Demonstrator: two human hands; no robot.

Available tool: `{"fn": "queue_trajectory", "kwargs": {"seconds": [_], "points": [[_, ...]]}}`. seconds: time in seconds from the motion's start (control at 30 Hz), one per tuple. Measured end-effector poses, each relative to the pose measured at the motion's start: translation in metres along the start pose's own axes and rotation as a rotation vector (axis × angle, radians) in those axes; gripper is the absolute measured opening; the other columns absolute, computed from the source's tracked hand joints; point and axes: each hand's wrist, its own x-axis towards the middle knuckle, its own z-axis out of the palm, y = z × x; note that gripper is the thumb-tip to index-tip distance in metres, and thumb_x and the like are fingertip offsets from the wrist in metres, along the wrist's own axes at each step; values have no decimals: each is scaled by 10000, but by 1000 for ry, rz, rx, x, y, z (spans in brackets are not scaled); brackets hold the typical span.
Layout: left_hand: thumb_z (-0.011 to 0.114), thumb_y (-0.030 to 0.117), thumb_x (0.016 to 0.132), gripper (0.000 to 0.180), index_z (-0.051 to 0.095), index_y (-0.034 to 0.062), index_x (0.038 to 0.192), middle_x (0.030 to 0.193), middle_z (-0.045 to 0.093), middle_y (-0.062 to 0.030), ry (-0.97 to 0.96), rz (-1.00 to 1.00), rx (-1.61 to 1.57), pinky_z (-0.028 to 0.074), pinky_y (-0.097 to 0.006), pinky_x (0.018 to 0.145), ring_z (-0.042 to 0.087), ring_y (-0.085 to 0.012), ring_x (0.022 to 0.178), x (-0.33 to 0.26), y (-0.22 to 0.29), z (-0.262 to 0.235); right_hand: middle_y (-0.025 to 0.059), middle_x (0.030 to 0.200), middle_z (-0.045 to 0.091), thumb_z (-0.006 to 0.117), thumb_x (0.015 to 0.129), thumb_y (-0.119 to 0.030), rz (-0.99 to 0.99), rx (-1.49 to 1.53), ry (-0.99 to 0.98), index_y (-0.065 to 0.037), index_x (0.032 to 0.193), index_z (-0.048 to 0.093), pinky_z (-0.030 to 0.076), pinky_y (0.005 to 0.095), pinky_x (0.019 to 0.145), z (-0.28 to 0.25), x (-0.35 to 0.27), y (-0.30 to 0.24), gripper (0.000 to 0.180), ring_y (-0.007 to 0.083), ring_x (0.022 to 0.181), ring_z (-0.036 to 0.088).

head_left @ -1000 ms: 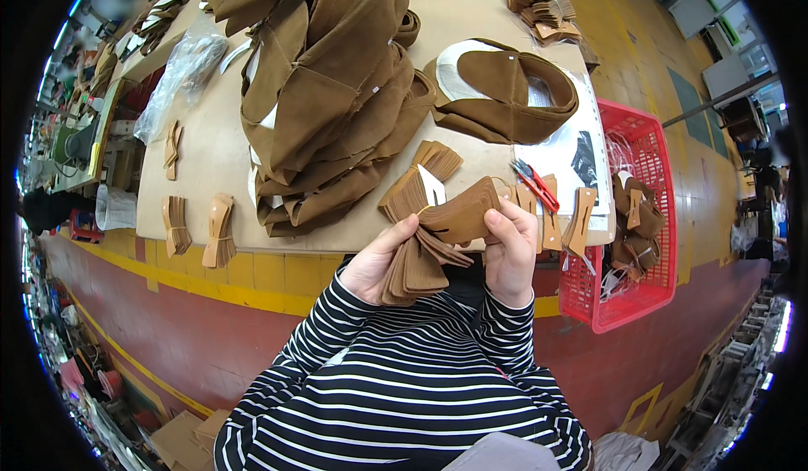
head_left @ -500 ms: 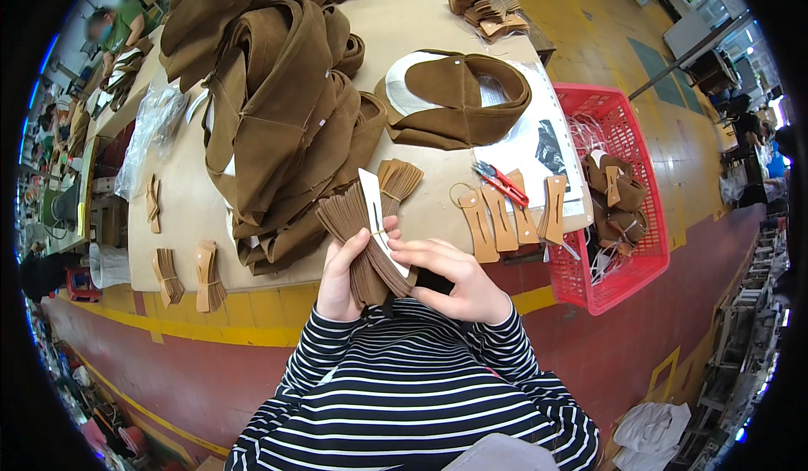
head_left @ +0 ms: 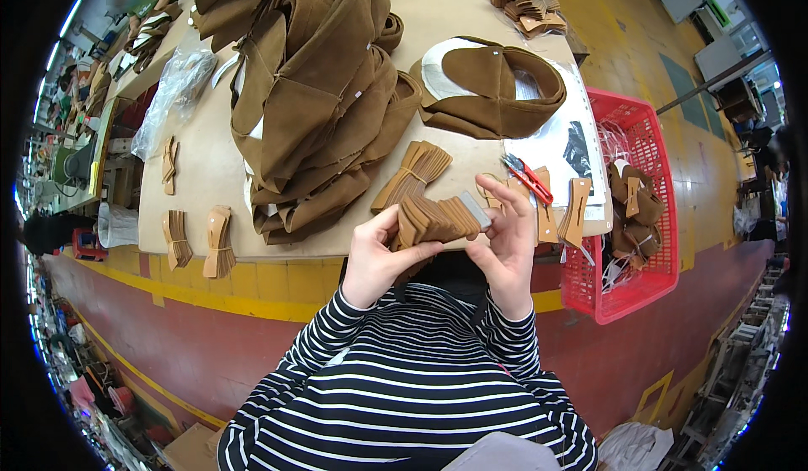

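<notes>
In my left hand point(head_left: 377, 252) is a bundle of brown leather strips point(head_left: 433, 220), gripped at its left end with the thumb across the near side. The strips lie fanned on edge, and a pale grey-white piece point(head_left: 475, 210) shows at their right end. My right hand point(head_left: 507, 248) is beside that end, fingers and thumb spread; whether a fingertip touches it, I cannot tell. Just beyond, a second brown bundle point(head_left: 412, 175) with a band round its middle lies on the table.
Folded brown suede pieces point(head_left: 316, 109) are heaped at left centre, with another suede piece point(head_left: 497, 88) to the right. Red-handled snips point(head_left: 528, 180) lie by tan strips point(head_left: 575, 210). A red basket point(head_left: 673, 218) stands off the table's right edge. Small tan bundles point(head_left: 220, 244) lie at left.
The bundle has turned from upright to sideways, its strip edges now showing. My right hand has drawn off to the right and spread its fingers. The view has shifted slightly.
</notes>
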Motion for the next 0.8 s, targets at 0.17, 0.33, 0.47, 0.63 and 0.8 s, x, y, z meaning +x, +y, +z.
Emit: {"fn": "queue_trajectory", "kwargs": {"seconds": [0.17,0.33,0.47,0.63,0.8], "points": [[788,37,764,371,644,-52,1094,948,709,-82,34,-18,96,519,-240,779,647,-94,852,-6,3,5,154,1150,641,655,884,-42,141,-213,-72,46,1126,600,476,315,933,0,3,-3,263,205,1080,603],[802,77,756,343,681,-35,1057,909,729,-84,82,-10,196,526,-237,751,662,-89,812,-8,3,7,141,1127,653,630,898,-14,176,-70,-23,55,1122,615,503,293,893,3,1,7,235,189,1043,620],[788,95,770,341,682,-28,1071,907,735,-90,87,-2,272,529,-239,744,672,-91,815,-10,3,9,131,1106,664,690,857,-53,286,-106,-60,45,1177,593,514,272,853,2,-2,5,348,161,991,635],[791,118,753,464,642,-26,1168,991,723,-106,9,8,440,540,-261,778,703,-172,872,-8,4,7,94,1017,668,736,801,-37,301,-313,-100,25,1215,569,512,226,699,4,-5,2,451,111,850,630],[777,263,789,803,382,-37,1421,1373,519,-158,-25,399,404,351,-384,1096,496,-241,1269,2,9,-18,99,917,665,632,875,-26,182,192,311,-16,1219,518,491,227,525,4,-8,9,363,144,686,638]]}}
